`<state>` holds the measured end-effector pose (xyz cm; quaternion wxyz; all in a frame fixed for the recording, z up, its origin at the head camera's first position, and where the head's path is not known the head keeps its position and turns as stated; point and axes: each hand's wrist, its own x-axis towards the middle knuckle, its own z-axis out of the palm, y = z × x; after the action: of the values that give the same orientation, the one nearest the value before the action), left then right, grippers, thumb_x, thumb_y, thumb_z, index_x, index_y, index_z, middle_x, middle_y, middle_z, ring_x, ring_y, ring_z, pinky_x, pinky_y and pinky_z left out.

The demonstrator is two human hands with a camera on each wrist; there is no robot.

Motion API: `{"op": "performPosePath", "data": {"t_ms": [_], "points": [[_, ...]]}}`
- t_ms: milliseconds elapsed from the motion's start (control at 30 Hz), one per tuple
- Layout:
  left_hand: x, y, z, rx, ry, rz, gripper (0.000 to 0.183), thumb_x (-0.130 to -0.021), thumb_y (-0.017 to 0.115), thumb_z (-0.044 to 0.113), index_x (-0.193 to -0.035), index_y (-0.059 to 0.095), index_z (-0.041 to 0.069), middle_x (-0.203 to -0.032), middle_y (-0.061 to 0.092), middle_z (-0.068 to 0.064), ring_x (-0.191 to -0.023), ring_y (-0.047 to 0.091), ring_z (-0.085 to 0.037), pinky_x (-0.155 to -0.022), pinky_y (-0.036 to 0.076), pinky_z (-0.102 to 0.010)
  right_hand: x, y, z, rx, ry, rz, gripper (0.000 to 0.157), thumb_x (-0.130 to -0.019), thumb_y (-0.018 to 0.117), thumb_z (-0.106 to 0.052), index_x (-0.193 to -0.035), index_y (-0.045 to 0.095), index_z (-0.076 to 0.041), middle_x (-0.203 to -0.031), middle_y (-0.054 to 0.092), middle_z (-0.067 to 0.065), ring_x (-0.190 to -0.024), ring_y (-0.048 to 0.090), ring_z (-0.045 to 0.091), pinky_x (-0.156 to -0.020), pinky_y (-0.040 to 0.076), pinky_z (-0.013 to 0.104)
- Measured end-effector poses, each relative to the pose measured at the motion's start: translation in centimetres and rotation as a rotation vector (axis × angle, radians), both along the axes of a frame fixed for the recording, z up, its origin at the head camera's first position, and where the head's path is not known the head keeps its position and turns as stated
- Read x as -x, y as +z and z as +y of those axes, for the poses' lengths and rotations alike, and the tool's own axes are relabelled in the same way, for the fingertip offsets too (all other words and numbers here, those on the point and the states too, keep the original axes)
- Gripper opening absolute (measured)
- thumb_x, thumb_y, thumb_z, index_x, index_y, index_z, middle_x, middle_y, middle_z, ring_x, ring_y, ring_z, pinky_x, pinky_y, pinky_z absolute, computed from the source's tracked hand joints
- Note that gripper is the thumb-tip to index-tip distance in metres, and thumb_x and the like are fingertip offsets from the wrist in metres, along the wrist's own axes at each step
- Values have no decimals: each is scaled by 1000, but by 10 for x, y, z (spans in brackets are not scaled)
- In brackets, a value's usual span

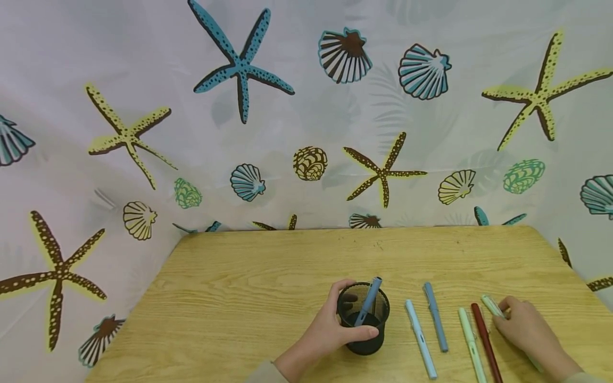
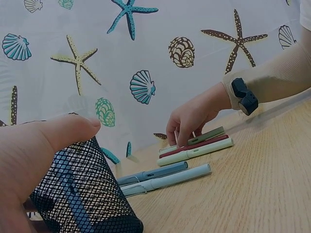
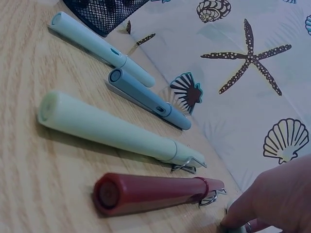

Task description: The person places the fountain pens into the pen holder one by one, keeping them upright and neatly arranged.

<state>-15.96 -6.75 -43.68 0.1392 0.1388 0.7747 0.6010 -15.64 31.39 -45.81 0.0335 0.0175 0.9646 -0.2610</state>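
Observation:
My left hand [image 1: 330,327] grips a black mesh pen holder [image 1: 366,340], thumb along its near side and fingers round the far side. One blue fountain pen [image 1: 369,300] stands tilted inside, its upper end above the rim. At the right, my right hand [image 1: 529,327] pinches the cap end of a green fountain pen [image 1: 490,305] lying on the table; the hand covers much of its barrel. Just left of that hand lie a dark red pen [image 1: 486,340] and a pale green pen [image 1: 472,343], side by side.
Between the holder and the green pens, a light blue pen [image 1: 421,339] and a darker blue pen [image 1: 435,317] lie on the wooden table [image 1: 249,287]. A curtain [image 1: 297,117] printed with shells and starfish hangs behind the table and along both sides.

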Motion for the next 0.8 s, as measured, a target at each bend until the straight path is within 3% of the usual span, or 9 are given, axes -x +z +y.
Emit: {"op": "performPosePath", "data": {"t_ms": [300,633,800], "points": [[0,-1,-1,-2,-1,7,82,-71,80,40,-135,29,38,-146,22,-5,-127,30,-30,-88,39,-51,0,4,1,23,-25,-50,29,-87,58,-13,-101,53,11,-87,62,22,-75,59,27,-60,47,41],[1,-3,-1,16,16,-10,81,-69,80,43,-133,31,40,-146,22,-3,-130,27,-29,-92,35,-56,-3,4,-1,69,-52,23,35,-92,55,-17,-110,51,12,-79,58,7,-61,47,18,-53,40,33],[1,-2,0,-4,2,-4,84,-72,80,37,-138,29,33,-146,22,-5,-126,31,-30,-88,40,-52,-5,8,-2,80,-59,48,37,-92,53,-18,-114,50,11,-80,58,8,-61,50,18,-52,40,33]]}}
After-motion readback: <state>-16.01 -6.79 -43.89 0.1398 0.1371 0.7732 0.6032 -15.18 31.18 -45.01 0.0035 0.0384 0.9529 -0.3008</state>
